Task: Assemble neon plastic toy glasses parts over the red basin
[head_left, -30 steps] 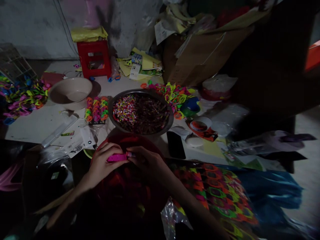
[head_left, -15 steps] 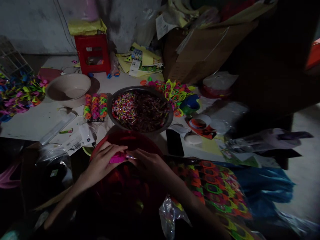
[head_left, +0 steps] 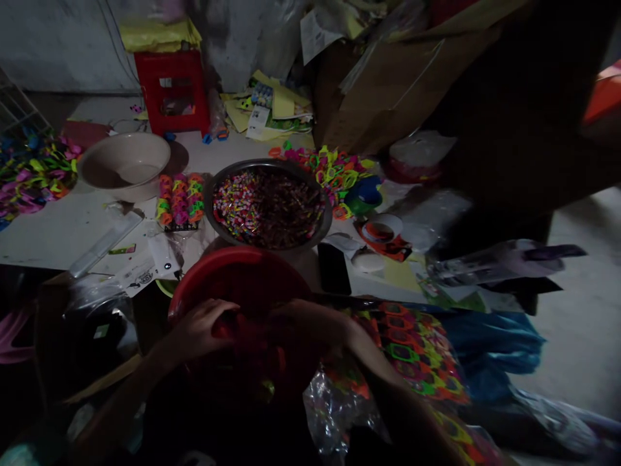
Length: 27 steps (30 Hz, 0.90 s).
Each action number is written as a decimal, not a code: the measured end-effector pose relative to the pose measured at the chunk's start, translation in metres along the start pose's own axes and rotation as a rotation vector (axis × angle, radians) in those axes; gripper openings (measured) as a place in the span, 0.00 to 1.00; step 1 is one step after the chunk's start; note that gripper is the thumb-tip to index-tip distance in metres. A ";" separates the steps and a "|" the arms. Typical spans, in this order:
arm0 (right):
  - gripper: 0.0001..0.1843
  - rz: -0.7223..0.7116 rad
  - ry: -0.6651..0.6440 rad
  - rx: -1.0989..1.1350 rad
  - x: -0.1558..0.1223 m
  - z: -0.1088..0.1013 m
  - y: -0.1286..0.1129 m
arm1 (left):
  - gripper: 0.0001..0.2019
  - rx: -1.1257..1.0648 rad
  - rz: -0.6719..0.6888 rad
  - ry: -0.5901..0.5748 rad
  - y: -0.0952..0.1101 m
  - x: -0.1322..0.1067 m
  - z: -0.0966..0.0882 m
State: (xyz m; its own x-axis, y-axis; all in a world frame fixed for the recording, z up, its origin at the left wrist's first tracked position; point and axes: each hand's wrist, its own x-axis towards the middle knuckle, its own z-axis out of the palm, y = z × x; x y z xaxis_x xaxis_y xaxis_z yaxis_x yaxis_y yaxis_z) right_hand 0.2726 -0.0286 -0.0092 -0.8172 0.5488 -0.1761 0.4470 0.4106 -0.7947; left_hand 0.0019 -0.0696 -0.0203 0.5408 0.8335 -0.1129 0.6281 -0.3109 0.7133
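One orange piece [head_left: 279, 358] lies in the red basin [head_left: 242, 255], slightly nearer the person than the fingertips and closer to the right hand [head_left: 310, 322] than the left hand [head_left: 200, 327]; its long axis seems to point away from the person. The left fingers curl beside a reddish piece [head_left: 224, 327]; in this shade, whether either hand grips anything cannot be told.

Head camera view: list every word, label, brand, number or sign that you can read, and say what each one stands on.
No text can be read with certainty.
White sheet with dark print, left of the red tub: too blurred.
Small green card: too small.
Pale label, lower left: too small.
White paper among the yellow sheets: too small.
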 end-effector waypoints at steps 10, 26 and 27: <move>0.23 0.403 1.250 -0.322 -0.038 -0.096 0.037 | 0.14 0.411 -0.260 -0.076 -0.037 0.065 0.025; 0.15 0.021 0.537 0.331 0.018 0.013 -0.003 | 0.08 0.016 0.239 0.242 0.009 0.060 0.009; 0.15 -0.003 0.531 0.358 0.020 0.014 -0.004 | 0.08 -0.026 0.223 0.283 0.012 0.057 0.008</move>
State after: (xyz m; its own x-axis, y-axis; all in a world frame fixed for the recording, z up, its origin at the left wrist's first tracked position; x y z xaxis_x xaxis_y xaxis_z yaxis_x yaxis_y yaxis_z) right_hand 0.2492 -0.0296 -0.0177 -0.4859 0.8716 0.0653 0.2203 0.1944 -0.9559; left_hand 0.0451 -0.0292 -0.0237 0.4848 0.8408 0.2409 0.4955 -0.4910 0.7165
